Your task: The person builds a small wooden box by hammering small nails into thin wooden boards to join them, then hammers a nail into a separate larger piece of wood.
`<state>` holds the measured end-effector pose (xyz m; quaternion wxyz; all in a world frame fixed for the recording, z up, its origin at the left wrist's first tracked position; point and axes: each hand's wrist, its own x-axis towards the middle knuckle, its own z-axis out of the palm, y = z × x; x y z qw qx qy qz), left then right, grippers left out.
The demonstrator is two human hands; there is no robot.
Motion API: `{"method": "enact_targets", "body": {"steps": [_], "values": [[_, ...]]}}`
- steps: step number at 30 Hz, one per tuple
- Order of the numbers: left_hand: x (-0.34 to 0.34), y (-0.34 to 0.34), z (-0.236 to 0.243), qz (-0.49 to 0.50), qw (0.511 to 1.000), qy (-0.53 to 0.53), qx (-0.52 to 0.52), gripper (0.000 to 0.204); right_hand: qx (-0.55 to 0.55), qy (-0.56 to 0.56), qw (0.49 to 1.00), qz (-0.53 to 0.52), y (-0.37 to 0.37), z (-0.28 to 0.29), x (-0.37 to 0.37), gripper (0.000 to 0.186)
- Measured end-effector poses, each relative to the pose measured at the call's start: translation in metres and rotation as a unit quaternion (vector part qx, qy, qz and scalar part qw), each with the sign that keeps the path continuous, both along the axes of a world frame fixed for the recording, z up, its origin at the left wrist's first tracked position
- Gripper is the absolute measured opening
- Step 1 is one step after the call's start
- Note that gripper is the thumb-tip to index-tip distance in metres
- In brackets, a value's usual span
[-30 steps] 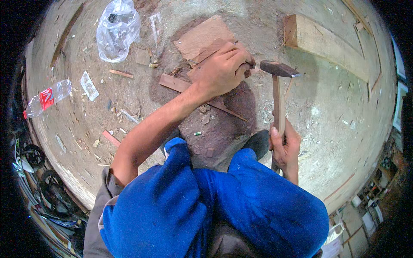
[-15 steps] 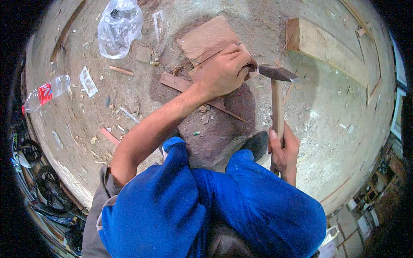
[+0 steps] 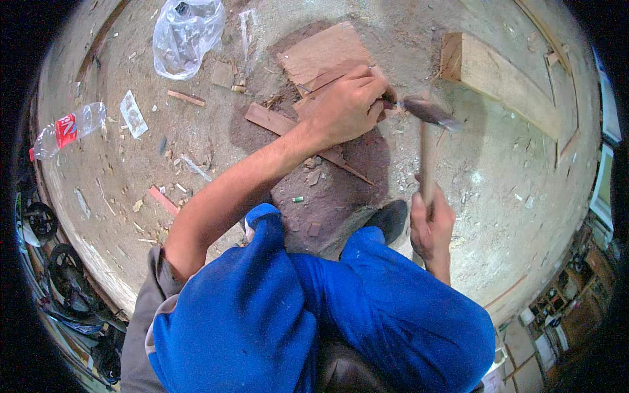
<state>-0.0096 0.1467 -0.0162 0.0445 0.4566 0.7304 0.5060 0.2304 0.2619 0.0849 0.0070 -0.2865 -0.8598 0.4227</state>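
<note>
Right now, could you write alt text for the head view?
The right hand holds a hammer, its blurred head close to the left hand, whose fingers are pinched together by a wooden board; anything between them is too small to tell. On the dirty floor, a thick beam lies right, a plastic bag and bottle left.

I have a hammer (image 3: 426,150) right of centre in the frame, its pale wooden handle running nearly upright, the lower part gripped and mostly covered. Its dark head is blurred and slants down toward the right, narrowing to a lighter edge at that end. Just left of the head I make out a tiny pinched thing (image 3: 398,105), too small for me to identify. At upper centre I see a flat, light-brown wooden board (image 3: 324,52), lying askew on the ground, its lower right part covered.
</note>
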Motion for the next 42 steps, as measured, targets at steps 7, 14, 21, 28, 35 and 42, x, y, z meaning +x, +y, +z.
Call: {"method": "enact_targets", "body": {"steps": [7, 14, 21, 28, 35, 42], "values": [[0.002, 0.001, -0.001, 0.003, 1.000, -0.013, -0.004, 0.015, -0.110, -0.044, 0.986, -0.115, -0.006, 0.013, 0.016, 0.044], [0.002, -0.002, -0.003, 0.007, 1.000, 0.007, -0.016, 0.015, -0.014, -0.107, 0.993, -0.037, -0.015, 0.014, 0.000, 0.040], [-0.002, -0.002, -0.004, 0.000, 1.000, 0.026, -0.004, 0.020, -0.017, -0.107, 0.992, -0.060, -0.014, 0.012, 0.002, 0.036], [0.001, -0.007, -0.003, 0.024, 0.999, 0.029, -0.006, 0.026, -0.042, -0.062, 0.996, -0.039, -0.015, 0.001, 0.002, 0.037], [-0.001, -0.007, -0.003, 0.017, 0.999, 0.037, -0.005, 0.025, -0.008, -0.074, 0.997, -0.002, -0.009, 0.003, -0.009, 0.039], [-0.004, -0.005, -0.006, 0.003, 1.000, 0.015, -0.008, 0.023, -0.014, -0.070, 0.997, -0.017, -0.010, 0.003, -0.006, 0.038]]}}
